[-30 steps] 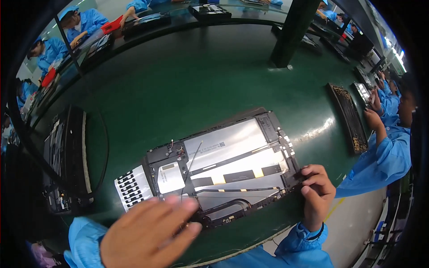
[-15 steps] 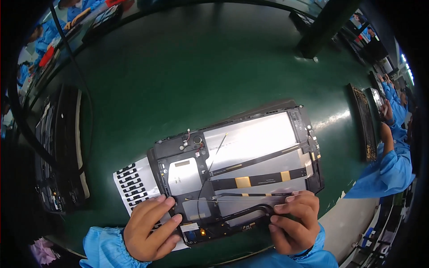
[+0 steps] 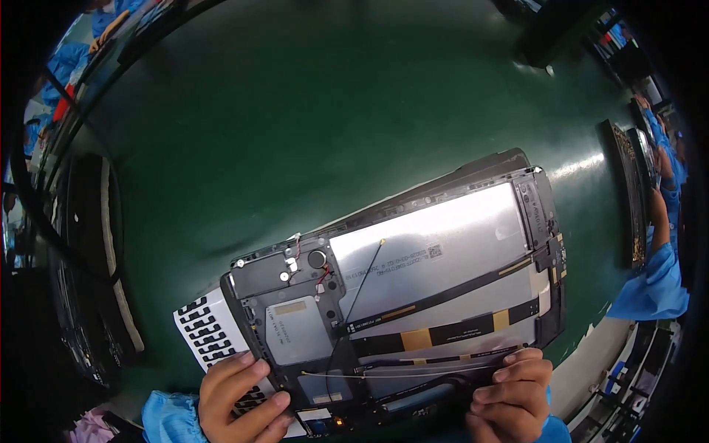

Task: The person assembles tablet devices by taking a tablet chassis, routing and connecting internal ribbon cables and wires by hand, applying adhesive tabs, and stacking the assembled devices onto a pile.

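An opened tablet (image 3: 436, 244) lies tilted before me, its inside facing up. It shows a silver battery (image 3: 473, 229), black flat cables with gold patches (image 3: 465, 330) and a thin black antenna wire (image 3: 365, 277). A thin pale wire (image 3: 421, 374) runs across its near side toward my right fingers. My left hand (image 3: 240, 399) is closed on the near left edge, thumb hidden. At the near right edge, my right hand (image 3: 513, 399) is closed with curled fingers; whether it also pinches the pale wire is unclear. Beneath the tablet's left side sticks out a white sheet with black pieces (image 3: 210, 328).
The green table (image 3: 295, 111) spreads beyond the tablet. Stacked dark panels (image 3: 92, 273) stand at the left, crossed by a black cable. A dark tray (image 3: 626, 196) sits at the right, near a co-worker's blue sleeve (image 3: 650, 284). A dark post (image 3: 565, 37) rises at the back right.
The tablet appears larger and nearer, with both hands still at its near edge. The whole view has shifted, so the post and right-hand tray sit further right.
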`<control>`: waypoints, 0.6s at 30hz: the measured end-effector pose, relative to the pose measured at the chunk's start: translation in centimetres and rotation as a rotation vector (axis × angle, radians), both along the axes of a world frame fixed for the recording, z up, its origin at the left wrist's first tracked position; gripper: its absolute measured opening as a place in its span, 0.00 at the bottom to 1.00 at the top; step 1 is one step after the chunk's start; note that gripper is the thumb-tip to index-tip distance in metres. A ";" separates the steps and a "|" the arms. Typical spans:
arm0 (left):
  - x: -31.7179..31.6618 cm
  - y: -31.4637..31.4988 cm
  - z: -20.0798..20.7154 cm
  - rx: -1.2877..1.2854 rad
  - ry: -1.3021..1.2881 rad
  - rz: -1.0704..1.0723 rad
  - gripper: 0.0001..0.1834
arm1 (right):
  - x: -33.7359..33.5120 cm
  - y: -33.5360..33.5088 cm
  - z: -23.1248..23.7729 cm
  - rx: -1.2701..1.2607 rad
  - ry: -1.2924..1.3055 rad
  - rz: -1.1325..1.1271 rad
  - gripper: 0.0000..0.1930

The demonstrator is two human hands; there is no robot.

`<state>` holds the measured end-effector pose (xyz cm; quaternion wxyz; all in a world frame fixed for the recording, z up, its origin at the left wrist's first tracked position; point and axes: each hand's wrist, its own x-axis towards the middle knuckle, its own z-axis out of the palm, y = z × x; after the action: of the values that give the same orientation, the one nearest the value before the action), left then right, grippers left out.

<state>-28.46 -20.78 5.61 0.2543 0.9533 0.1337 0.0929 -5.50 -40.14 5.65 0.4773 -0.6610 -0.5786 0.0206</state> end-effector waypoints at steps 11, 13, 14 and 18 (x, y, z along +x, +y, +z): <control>1.1 0.4 -0.6 -0.023 0.024 0.122 0.38 | 0.0 -1.8 -1.6 0.111 -0.029 -0.254 0.09; 1.3 0.0 -0.2 -0.001 0.032 0.077 0.39 | 0.0 -2.6 -2.3 0.260 0.061 -0.498 0.19; 1.4 -0.2 -0.1 0.012 0.031 0.071 0.39 | 0.4 -2.7 -1.9 0.280 0.053 -0.504 0.19; 1.7 -0.2 -0.2 -0.017 0.041 0.079 0.40 | 2.7 -2.7 -1.6 -0.132 0.044 -0.663 0.23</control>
<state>-26.73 -21.02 5.40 0.2558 0.9468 0.1771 0.0823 -2.84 -42.88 4.09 0.4267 -0.8421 -0.3191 -0.0839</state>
